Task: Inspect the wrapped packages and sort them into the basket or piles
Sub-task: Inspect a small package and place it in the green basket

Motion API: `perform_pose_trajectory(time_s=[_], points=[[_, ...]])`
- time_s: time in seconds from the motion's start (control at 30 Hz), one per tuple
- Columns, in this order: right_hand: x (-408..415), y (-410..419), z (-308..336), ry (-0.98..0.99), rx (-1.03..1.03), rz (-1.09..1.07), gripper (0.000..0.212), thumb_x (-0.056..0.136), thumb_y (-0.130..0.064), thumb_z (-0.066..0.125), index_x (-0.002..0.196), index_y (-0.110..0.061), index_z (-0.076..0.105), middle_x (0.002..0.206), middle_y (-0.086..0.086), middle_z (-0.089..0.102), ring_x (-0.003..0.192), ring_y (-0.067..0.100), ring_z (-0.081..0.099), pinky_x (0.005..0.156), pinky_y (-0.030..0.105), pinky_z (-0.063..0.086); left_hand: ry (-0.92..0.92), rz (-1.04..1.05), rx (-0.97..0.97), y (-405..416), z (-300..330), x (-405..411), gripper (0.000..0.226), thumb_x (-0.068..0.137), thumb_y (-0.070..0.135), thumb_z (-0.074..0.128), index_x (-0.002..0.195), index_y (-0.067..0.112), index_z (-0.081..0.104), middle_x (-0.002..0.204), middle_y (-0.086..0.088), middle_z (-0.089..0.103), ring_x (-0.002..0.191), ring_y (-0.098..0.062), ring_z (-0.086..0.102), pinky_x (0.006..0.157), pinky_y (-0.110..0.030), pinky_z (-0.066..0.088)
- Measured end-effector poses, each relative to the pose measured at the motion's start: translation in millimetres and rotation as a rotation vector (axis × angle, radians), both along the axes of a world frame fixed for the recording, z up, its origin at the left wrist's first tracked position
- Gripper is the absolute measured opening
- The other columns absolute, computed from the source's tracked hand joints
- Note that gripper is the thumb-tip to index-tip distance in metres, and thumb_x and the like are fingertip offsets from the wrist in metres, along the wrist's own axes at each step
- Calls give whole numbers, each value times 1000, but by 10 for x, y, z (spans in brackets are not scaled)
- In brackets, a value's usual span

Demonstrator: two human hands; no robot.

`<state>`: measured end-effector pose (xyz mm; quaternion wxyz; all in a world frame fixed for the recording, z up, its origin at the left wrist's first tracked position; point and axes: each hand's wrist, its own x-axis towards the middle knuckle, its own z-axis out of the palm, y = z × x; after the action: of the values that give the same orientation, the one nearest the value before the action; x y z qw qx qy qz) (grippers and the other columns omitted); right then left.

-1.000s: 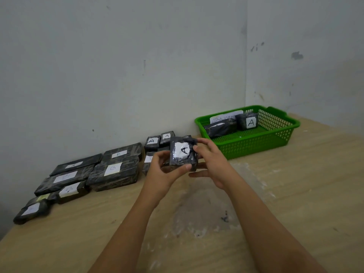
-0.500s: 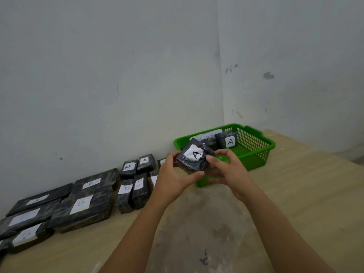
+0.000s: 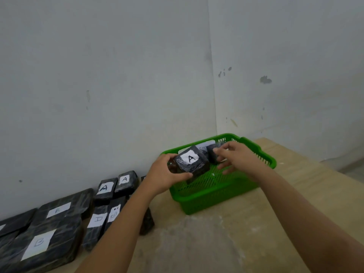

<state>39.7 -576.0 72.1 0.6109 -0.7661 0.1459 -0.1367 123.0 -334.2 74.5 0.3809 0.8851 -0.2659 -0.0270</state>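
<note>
Bare grey corner walls behind a pale wooden tabletop [image 3: 256, 233]. Mid-placement, by the look of it: left hand [image 3: 163, 174], grip curled round the black wrapped package [image 3: 192, 161], held above the green basket [image 3: 206, 194]. Right hand [image 3: 236, 156] alongside, fingers loosely spread, holding nothing. Next, probably, lowering and letting go. White label marked "A", glossy wrap.
</note>
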Motion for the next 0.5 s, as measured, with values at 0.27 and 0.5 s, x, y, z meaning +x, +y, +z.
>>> perform_pose_trajectory(time_s=[0.27,0.5], points=[[786,-650,-34,157,-621,-74,20,91,-29,76,101,-15,67,106,9,70,91,30,70,76,39,60,-190,-30,465,-243,21,247,84,67,77,77,139,39,55,134,14,59,126,-14,50,98,-38,29],[1172,-880,-196,299,-1018,145,55,88,-23,77,140,-24,59,143,10,53,129,31,51,104,38,45,-162,-40,750,-317,-62,351,87,74,78,71,148,39,47,138,5,56,135,-21,38,96,-41,24]])
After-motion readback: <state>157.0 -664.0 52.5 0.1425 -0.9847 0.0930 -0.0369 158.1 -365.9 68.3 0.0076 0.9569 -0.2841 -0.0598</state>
